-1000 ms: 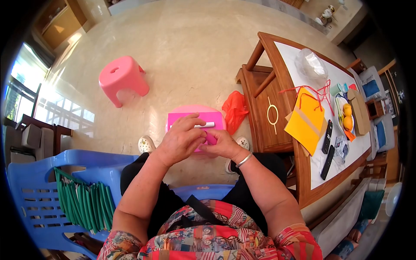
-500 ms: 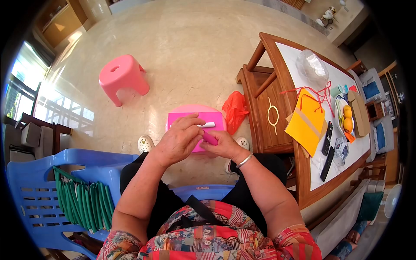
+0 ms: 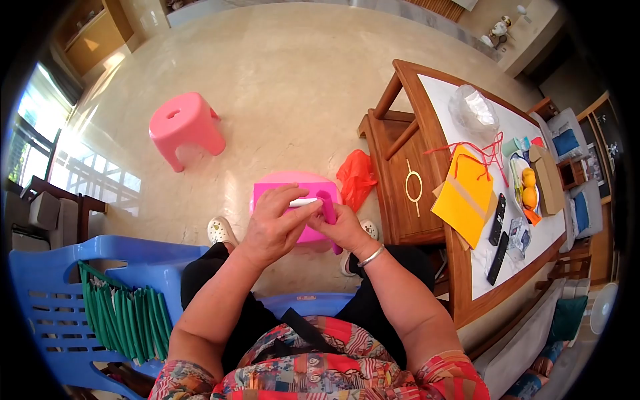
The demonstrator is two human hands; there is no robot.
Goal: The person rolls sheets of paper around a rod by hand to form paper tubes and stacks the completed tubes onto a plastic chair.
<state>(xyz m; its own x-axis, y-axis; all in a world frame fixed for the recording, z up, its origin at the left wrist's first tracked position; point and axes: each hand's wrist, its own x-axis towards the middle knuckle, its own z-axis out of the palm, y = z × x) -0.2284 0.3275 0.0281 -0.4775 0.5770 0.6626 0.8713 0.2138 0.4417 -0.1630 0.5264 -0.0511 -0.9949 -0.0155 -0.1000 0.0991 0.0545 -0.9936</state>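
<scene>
A bright pink rectangular sheet or board (image 3: 265, 193) lies on top of a pink stool (image 3: 287, 177) between my knees. My left hand (image 3: 273, 223) is over the sheet with its fingers bent. A white stick-shaped object (image 3: 303, 202) shows between its fingers and thumb and looks gripped there, though its far end is hidden. My right hand (image 3: 343, 230) pinches a darker pink strip (image 3: 327, 208), which stands roughly lengthwise and sticks out below the fingers. The fingertips of my left hand reach close to this strip; whether they touch cannot be made out.
A red plastic bag (image 3: 357, 179) lies on the floor by a wooden table (image 3: 427, 100). The table holds a yellow bag (image 3: 465, 200), remotes (image 3: 497, 257) and fruit (image 3: 529, 190). Another pink stool (image 3: 187, 127) stands further left. Green cloths hang on a blue chair (image 3: 50, 267) beside me.
The pink strip has turned from a slant to nearly lengthwise, and more of it shows below my right hand. My left fingers have shifted around the white stick. The view has tilted slightly.
</scene>
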